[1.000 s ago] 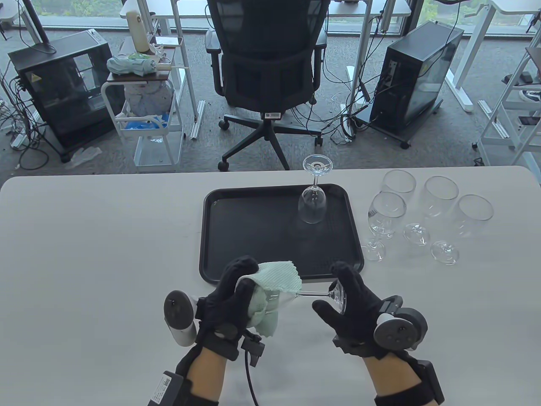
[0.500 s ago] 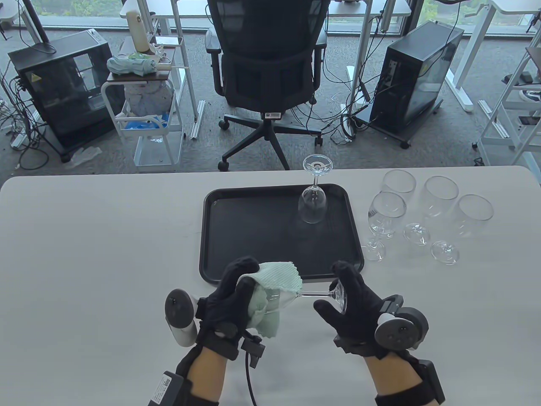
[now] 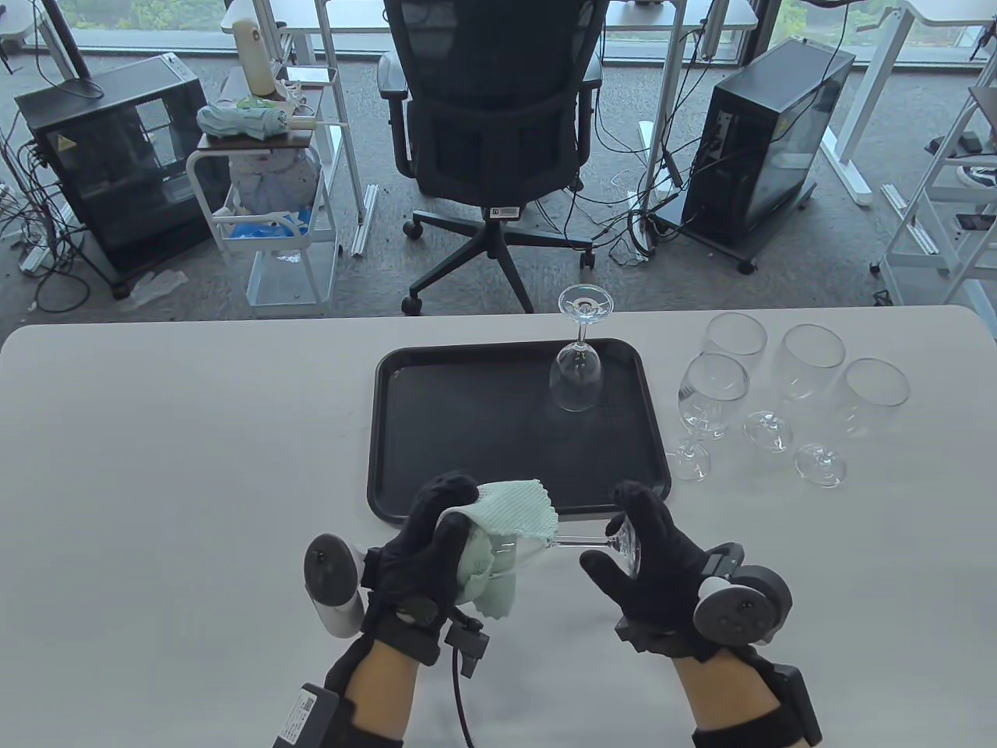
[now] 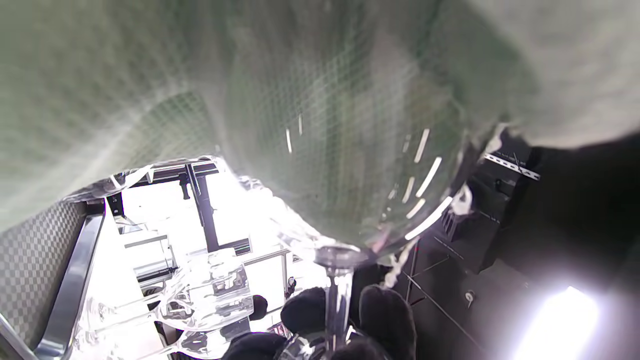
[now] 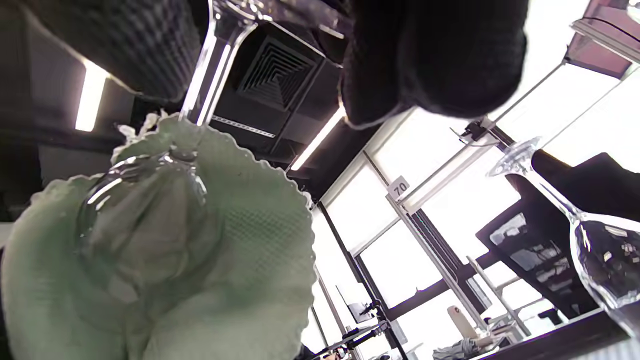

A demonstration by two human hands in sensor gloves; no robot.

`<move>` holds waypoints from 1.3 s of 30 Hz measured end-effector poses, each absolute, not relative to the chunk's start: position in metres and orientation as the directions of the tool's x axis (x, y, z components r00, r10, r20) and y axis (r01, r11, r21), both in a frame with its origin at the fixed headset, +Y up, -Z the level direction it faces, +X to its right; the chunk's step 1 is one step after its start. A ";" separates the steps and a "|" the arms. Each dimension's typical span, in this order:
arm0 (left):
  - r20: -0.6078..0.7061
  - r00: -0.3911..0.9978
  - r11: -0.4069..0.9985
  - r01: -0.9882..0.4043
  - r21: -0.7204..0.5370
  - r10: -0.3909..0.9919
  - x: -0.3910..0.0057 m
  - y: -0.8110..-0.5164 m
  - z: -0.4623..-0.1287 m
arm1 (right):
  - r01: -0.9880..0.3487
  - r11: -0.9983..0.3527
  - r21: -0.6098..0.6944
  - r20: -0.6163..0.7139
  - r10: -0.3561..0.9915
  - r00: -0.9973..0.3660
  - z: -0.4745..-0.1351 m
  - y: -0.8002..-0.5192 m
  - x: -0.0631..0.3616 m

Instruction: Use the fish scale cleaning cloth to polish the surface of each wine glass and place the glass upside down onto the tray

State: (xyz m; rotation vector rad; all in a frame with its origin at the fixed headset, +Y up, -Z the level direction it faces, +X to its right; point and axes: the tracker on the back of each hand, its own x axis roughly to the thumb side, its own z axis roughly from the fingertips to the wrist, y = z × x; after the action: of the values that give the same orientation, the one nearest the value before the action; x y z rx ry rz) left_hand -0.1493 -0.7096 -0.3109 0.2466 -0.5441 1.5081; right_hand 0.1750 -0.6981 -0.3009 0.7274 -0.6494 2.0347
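— Wine glass [image 3: 545, 545] number two lies sideways above the table's near edge: the left hand [image 3: 424, 545] curls the green cloth [image 3: 498, 538] round its bowl, and the right hand [image 3: 642, 557] pinches its foot.

— Progress?

— One glass [image 3: 576, 374] stands inverted on the black tray [image 3: 467, 421]; four upright glasses [image 3: 779, 389] wait just right of it, so most remains.

— Surroundings?

— A pale table [image 3: 179, 436], with an office chair [image 3: 494, 140] and computer towers [image 3: 767, 140] on carpet beyond.
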 end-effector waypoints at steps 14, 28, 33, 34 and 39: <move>0.473 -0.042 0.048 -0.983 -0.175 0.880 -0.150 -0.710 -0.311 | -0.845 -0.489 -0.217 0.731 0.493 -0.472 -0.297 -0.698 0.173; 0.463 -0.062 0.025 -0.983 -0.179 0.884 -0.148 -0.714 -0.312 | -0.854 -0.477 -0.207 0.710 0.527 -0.467 -0.296 -0.697 0.174; 0.466 -0.072 0.015 -0.983 -0.182 0.882 -0.150 -0.714 -0.313 | -0.920 -0.376 -0.109 0.562 0.740 -0.368 -0.300 -0.697 0.178; 0.471 -0.070 0.012 -0.985 -0.170 0.879 -0.153 -0.713 -0.313 | -0.924 -0.366 -0.111 0.525 0.768 -0.367 -0.301 -0.696 0.181; 0.491 -0.073 -0.041 -0.996 -0.075 0.868 -0.166 -0.708 -0.313 | -0.916 -0.339 -0.213 0.468 0.788 -0.400 -0.295 -0.669 0.199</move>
State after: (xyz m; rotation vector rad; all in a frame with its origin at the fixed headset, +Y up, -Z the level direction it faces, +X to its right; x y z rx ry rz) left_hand -0.1658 -0.7079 -0.3131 0.3582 -0.4579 1.5916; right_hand 0.1989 -0.6688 -0.2954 0.3398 -0.5381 1.9245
